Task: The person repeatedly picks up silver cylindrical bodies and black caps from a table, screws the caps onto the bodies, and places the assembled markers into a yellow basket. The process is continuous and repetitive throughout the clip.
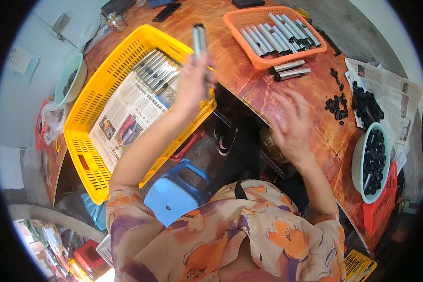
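My left hand (192, 83) is closed round silver tubes (199, 39) with dark ends, apparently two side by side, held up near the right rim of a yellow plastic crate (109, 63). Inside that crate, a row of silver tubes with black ends (158, 70) lies on a sheet of newspaper (127, 113). My right hand (289, 117) hovers by the table edge, slightly blurred, its fingers spread and holding nothing. Nearest to it on the table are two loose tubes (292, 74) with black ends. Behind them stands an orange basket (258, 61) holding several more such tubes.
Small black caps (336, 107) lie scattered on the reddish table (315, 145), with a pile on newspaper (402, 89) at the right. A pale green bowl (360, 174) is full of black parts. Below sits a blue stool (171, 197). A phone (167, 12) lies at the back.
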Available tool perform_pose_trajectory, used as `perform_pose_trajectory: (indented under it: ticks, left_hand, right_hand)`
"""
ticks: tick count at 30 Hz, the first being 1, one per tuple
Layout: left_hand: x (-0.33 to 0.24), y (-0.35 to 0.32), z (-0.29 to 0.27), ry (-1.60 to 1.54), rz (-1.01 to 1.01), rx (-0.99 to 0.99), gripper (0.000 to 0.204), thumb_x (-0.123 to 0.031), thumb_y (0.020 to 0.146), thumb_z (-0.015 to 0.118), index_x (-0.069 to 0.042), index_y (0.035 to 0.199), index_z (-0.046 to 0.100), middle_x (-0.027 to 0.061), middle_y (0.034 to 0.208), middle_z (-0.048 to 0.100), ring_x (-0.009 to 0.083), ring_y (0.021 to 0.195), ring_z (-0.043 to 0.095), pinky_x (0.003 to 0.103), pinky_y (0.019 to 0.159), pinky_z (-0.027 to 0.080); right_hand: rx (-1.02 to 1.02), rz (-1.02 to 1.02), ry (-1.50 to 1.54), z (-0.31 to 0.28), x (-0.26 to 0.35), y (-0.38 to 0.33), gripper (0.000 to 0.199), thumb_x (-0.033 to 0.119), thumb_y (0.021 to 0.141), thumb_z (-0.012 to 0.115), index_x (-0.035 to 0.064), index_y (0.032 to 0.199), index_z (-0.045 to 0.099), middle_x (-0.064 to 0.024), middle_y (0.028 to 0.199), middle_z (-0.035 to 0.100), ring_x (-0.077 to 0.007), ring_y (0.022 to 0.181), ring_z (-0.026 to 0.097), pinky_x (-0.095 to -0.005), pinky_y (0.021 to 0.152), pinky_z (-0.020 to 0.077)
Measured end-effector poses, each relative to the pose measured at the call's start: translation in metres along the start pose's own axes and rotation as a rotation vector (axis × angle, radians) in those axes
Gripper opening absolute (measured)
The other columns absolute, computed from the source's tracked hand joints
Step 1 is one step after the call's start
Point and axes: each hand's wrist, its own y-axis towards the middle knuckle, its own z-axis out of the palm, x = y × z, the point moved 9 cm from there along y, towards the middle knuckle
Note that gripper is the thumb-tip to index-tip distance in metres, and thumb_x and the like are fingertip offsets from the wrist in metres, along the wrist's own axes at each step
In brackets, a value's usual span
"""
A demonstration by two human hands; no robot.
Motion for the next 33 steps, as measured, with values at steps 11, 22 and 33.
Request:
perform_pose_trajectory:
  ticks: [11,22,33]
  left_hand:
    - [0.079,0.073,-0.173,1.254,0.391,-0.125,0.028,-0.022,0.085,0.06,0.002,0.098,0.054,0.0189,0.09,0.052,0.0359,0.085,0.052,0.042,0.077,0.043]
    - [0.115,0.079,-0.138,1.42,0.481,0.0,0.028,-0.017,0.071,0.07,-0.003,0.093,0.06,0.0145,0.091,0.053,0.0327,0.091,0.052,0.042,0.075,0.044]
    - [0.091,0.05,-0.148,1.423,0.488,-0.014,0.03,-0.016,0.072,0.071,-0.005,0.094,0.054,0.0122,0.089,0.053,0.0322,0.088,0.054,0.041,0.072,0.044]
  right_hand:
    - [0.083,0.322,-0.143,-0.009,-0.134,-0.096,0.026,0.009,0.085,0.061,0.001,0.109,0.056,-0.0183,0.113,0.052,-0.0344,0.104,0.051,-0.0392,0.091,0.0408]
    - [0.099,0.296,-0.192,-0.005,-0.132,-0.094,0.025,0.009,0.084,0.061,0.0017,0.108,0.057,-0.0177,0.112,0.052,-0.0334,0.104,0.051,-0.0386,0.091,0.0407]
    - [0.102,0.329,-0.175,-0.002,-0.137,-0.098,0.028,0.011,0.084,0.063,0.0026,0.11,0.058,-0.0174,0.113,0.053,-0.0334,0.106,0.05,-0.0398,0.092,0.0387]
